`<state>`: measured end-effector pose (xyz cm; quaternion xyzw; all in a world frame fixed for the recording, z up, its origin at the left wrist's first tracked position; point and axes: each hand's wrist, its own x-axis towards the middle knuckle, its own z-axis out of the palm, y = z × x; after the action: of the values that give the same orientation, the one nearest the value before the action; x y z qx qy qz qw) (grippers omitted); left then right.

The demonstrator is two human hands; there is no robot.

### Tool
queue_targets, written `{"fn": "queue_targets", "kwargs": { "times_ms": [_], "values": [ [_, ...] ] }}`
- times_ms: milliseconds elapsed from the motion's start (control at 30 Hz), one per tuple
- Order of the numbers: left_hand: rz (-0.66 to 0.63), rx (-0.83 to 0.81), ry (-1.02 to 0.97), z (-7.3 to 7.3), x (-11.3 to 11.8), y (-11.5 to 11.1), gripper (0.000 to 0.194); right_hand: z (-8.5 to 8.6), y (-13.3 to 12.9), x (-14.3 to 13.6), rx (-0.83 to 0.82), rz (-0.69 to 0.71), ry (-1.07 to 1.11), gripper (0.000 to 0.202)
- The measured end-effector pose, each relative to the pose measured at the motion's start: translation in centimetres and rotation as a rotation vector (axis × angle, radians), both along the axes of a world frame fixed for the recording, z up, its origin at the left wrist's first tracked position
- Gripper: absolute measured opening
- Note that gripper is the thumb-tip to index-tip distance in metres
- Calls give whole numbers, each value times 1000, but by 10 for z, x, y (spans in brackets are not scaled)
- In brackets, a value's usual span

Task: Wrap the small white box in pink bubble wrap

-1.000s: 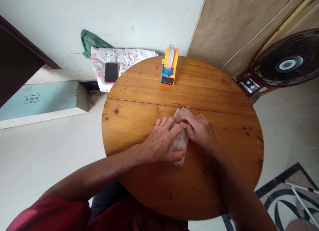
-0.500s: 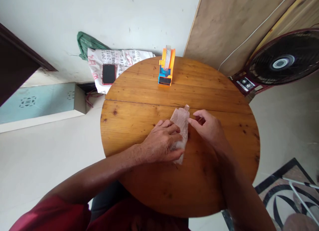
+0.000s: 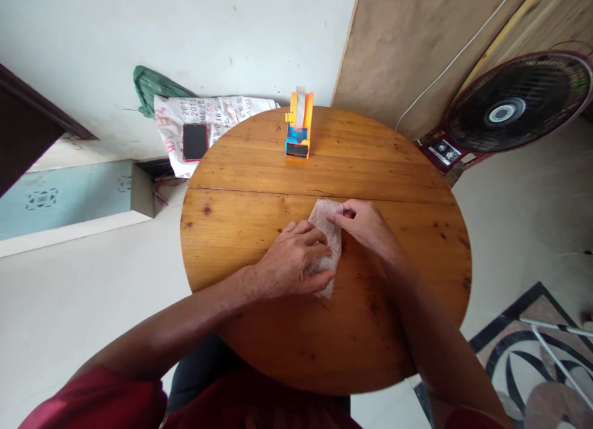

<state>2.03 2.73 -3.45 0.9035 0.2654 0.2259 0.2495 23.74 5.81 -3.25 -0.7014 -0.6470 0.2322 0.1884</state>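
A whitish, see-through packet that looks like bubble wrap [image 3: 330, 230] lies lengthwise on the round wooden table. What is inside it, if anything, I cannot make out. From the near left, my left hand [image 3: 296, 259] rests across its middle, with bent fingers and thumb holding it against the tabletop. At the packet's top right corner, my right hand [image 3: 364, 222] has thumb and fingers closed on the edge. The small piece of clear tape at that corner is hidden by these fingers.
On the table's far side stands an orange and blue tape dispenser [image 3: 299, 126]. Beyond the left rim, a phone [image 3: 195, 141] lies on a printed white sack [image 3: 167, 123]. A fan [image 3: 507, 111] stands at the right, behind the wooden table [image 3: 417, 250].
My right hand has moved left onto the packet's top right corner and closed there, covering the tape tab that stuck out. My left hand stays on the packet. The view has shifted slightly.
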Motion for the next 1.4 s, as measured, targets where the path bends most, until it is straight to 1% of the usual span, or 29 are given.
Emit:
{"fn": "queue_targets", "kwargs": {
  "times_ms": [133,233,300,333,467,567,667,733,833,900,1000,1100,1167,1300,1400],
  "values": [
    [-5,-3,7,-1,0,1,29,-2,1,-5,30,-19,68,26],
    [1,1,20,-1,0,1,34,-6,1,-8,84,-7,236,23],
    [10,11,38,0,-1,0,38,-10,0,-9,107,-32,343,22],
    [7,18,51,1,-1,-1,37,-13,0,-10,114,-52,379,22],
    [-16,113,121,11,-3,-6,23,-18,-1,-13,136,-117,425,20],
    [-12,194,210,21,-3,-10,24,-20,0,-13,143,-150,444,19],
    [-31,218,312,30,-1,-16,24,-24,2,-11,159,-169,471,19],
    [-18,222,369,33,2,-22,23,-27,4,-11,162,-169,507,20],
    [39,216,426,34,5,-30,24,-29,5,-13,160,-179,574,21],
    [62,206,442,34,7,-34,25,-25,5,-16,117,-210,666,22],
    [78,181,450,34,8,-37,26,-14,5,-19,-7,-256,831,24],
    [107,143,461,35,9,-38,25,3,2,-21,-121,-255,916,30],
    [123,123,457,34,9,-38,24,13,-2,-22,-160,-225,951,34],
    [143,97,403,31,8,-38,25,30,-16,-28,-110,-118,978,37],
    [162,73,353,25,6,-37,23,36,-28,-31,-65,-48,980,34]
  ]
}}
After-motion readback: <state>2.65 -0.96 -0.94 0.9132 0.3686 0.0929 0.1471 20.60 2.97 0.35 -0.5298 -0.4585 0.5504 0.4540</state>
